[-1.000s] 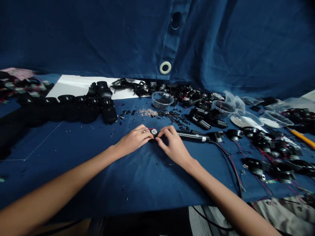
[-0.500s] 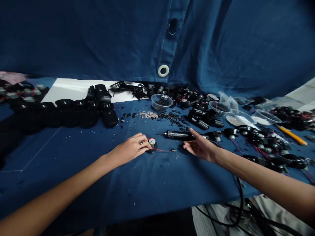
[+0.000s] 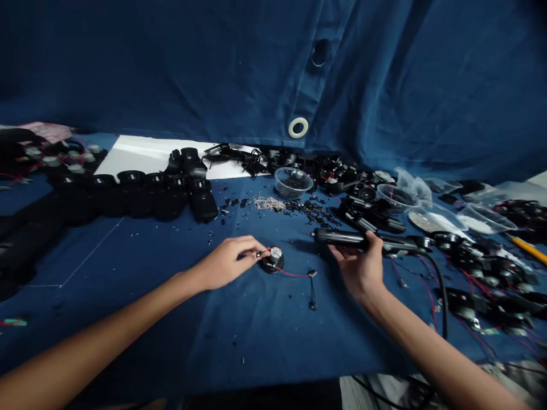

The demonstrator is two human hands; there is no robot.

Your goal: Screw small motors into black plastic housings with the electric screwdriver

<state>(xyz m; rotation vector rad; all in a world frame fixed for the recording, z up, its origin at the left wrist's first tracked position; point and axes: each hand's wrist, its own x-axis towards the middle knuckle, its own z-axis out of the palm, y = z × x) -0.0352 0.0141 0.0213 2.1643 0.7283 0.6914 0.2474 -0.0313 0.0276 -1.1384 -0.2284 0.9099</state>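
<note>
Blue cloth (image 3: 128, 319) bears a round, red-wired black part (image 3: 272, 261).

Lighting is dim and diffuse with no evident source, the blue cloth backdrop (image 3: 171, 68) darkening toward the upper corners, slight glare on the clear plastic bowls (image 3: 395, 199), the right forearm (image 3: 444, 359) motion-blurred, and wide-angle bowing along the frame edges.

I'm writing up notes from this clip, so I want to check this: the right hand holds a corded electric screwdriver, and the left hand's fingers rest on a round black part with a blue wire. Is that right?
Not quite: the wire is the mistake. The head view shows a red wire on the round black part, not a blue one. The right hand does hold the corded electric screwdriver, and the left hand does rest on the part.
</note>
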